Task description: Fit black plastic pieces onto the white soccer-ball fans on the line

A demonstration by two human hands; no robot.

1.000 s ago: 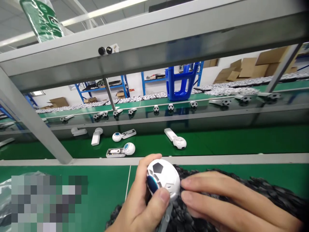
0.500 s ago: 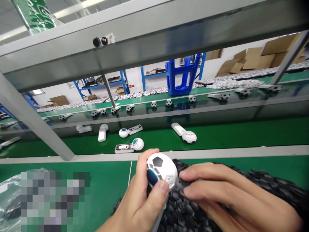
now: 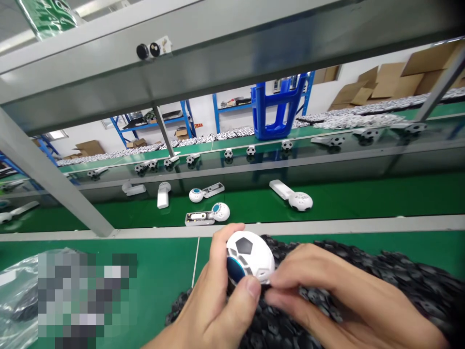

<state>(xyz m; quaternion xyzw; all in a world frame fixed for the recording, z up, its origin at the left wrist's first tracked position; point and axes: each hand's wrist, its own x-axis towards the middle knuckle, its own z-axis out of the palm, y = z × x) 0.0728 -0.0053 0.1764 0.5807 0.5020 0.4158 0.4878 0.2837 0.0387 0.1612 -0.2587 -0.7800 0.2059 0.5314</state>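
A: What do the hands hold?
B: Left hand (image 3: 214, 310) grips a football-patterned ball (image 3: 250, 256) over a heap of black pieces (image 3: 392, 276) on the green table (image 3: 160, 271); right hand (image 3: 345, 300) pinches narrowly at its lower edge.
A: Beyond?
B: White handled units (image 3: 294, 196) lie on the belt (image 3: 363, 203), a blue stool (image 3: 278, 109) farther back

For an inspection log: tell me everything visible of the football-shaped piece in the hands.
The white football-shaped plastic shell is glossy, with one black pentagon patch on top, grooved panels and a blue disc on its left face. The left hand holds it in a thumb-and-fingers grip above the pile of small black parts; the right hand touches its lower right edge with fingertips.
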